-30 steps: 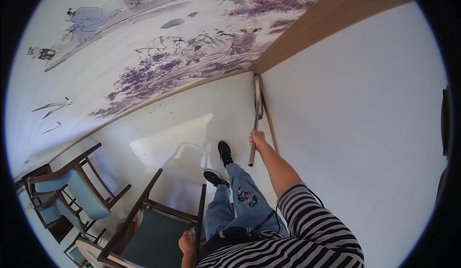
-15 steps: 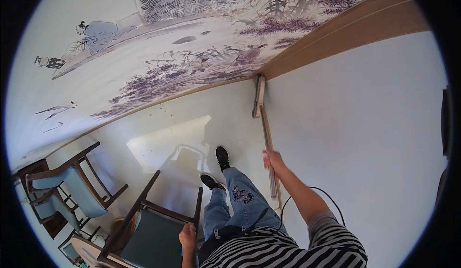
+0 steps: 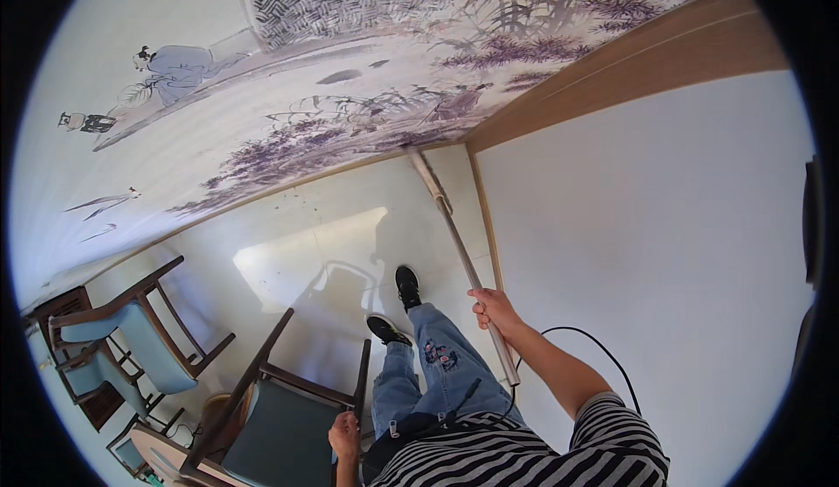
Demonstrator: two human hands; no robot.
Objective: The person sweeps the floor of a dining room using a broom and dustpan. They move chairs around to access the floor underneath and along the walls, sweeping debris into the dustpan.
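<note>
My right hand (image 3: 496,310) is closed around the metal handle of a long-handled brush (image 3: 468,264). The handle slants away to a pale, narrow head (image 3: 430,178) with dark bristles along it. Its far tip meets the lower part of the painted wall (image 3: 350,133), just above the floor line. My left hand (image 3: 345,435) hangs at my left side, fingers curled, with nothing visible in it. Beside that hand is a dark wooden chair (image 3: 284,430) with a blue-grey seat; whether they touch, I cannot tell.
More wooden chairs (image 3: 153,343) with light blue seats stand at the left, near a round table (image 3: 153,452). A white wall (image 3: 638,225) with a brown wood strip (image 3: 629,63) rises on my right. A black cable (image 3: 603,356) loops beside my right arm. Sunlight falls on the pale floor (image 3: 411,234).
The brush head has swung left, out of the corner between the walls to the painted wall's base. My right hand has shifted slightly left and down with the handle. My left hand stays nearly still.
</note>
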